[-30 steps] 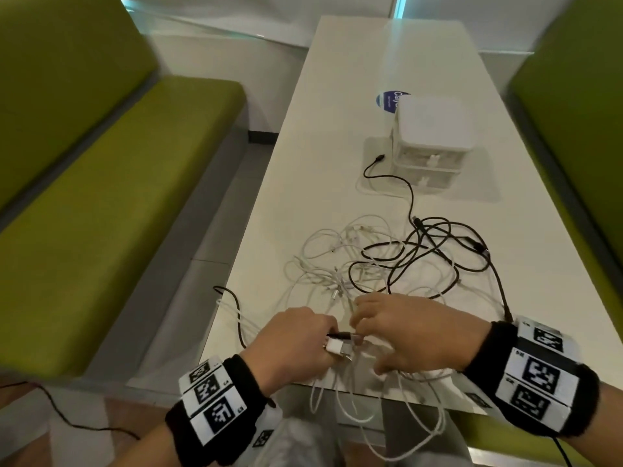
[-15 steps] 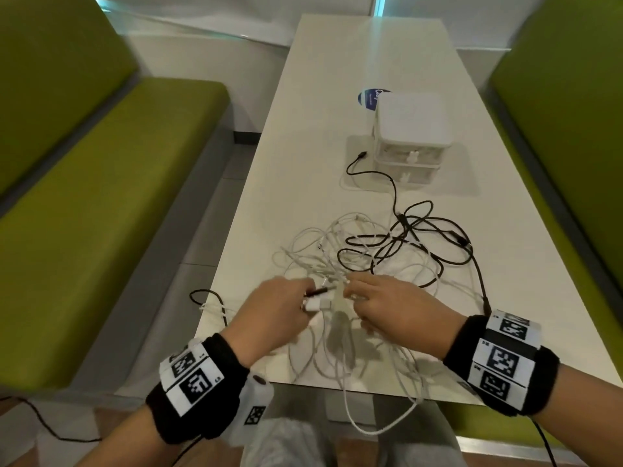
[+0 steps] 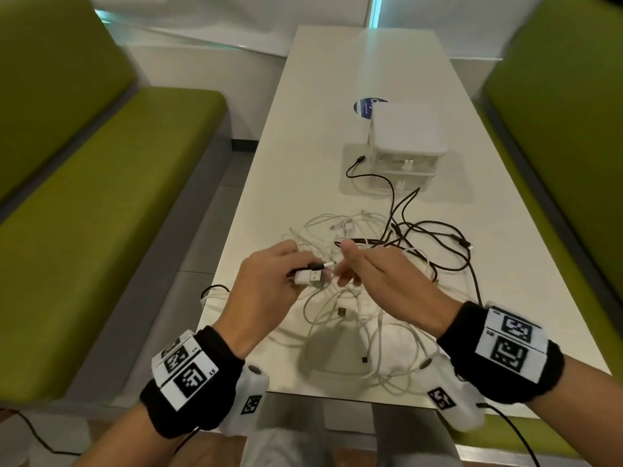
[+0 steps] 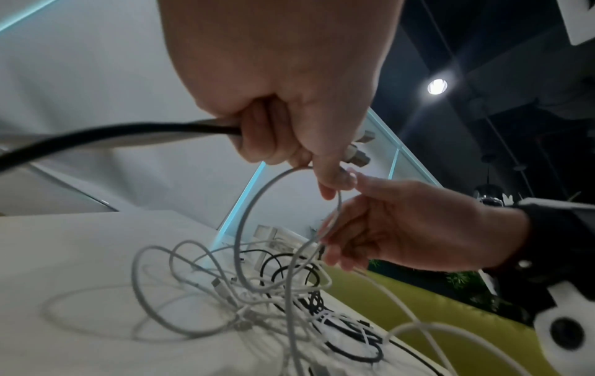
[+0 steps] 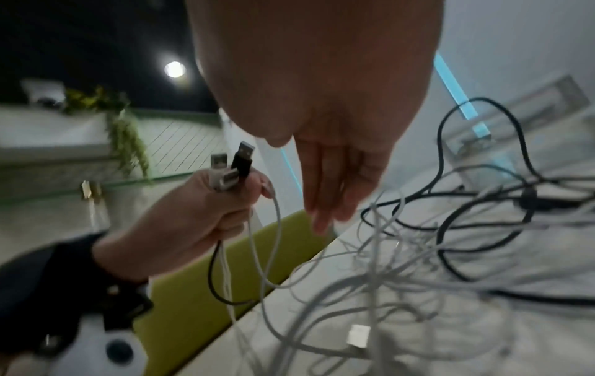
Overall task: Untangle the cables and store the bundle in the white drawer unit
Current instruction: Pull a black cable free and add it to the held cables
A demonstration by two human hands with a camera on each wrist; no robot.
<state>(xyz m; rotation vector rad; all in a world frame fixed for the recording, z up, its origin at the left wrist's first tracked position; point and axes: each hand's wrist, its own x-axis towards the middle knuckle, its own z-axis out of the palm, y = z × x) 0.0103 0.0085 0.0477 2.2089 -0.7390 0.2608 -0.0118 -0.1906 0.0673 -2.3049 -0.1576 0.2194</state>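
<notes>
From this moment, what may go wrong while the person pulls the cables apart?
1. The left hand grips several USB plugs together; lifting them may tighten the white cables looped through the black cable rather than free them.
2. One black cable end lies beside the white drawer unit; a hard pull might drag against it.
3. White loops hang over the table edge and could slide off.

Table (image 3: 303, 136), centre of frame: smooth, white, faintly glossy top.
Drawer unit (image 3: 408, 129), upper right: white matt plastic, translucent fronts.
Cables (image 3: 381, 335): smooth white and black plastic sheathing; USB plugs (image 5: 236, 162) with metal tips.
Benches (image 3: 101, 203), both sides: green, smooth matt upholstery.
Wristbands (image 3: 199, 382): black knitted cloth.
</notes>
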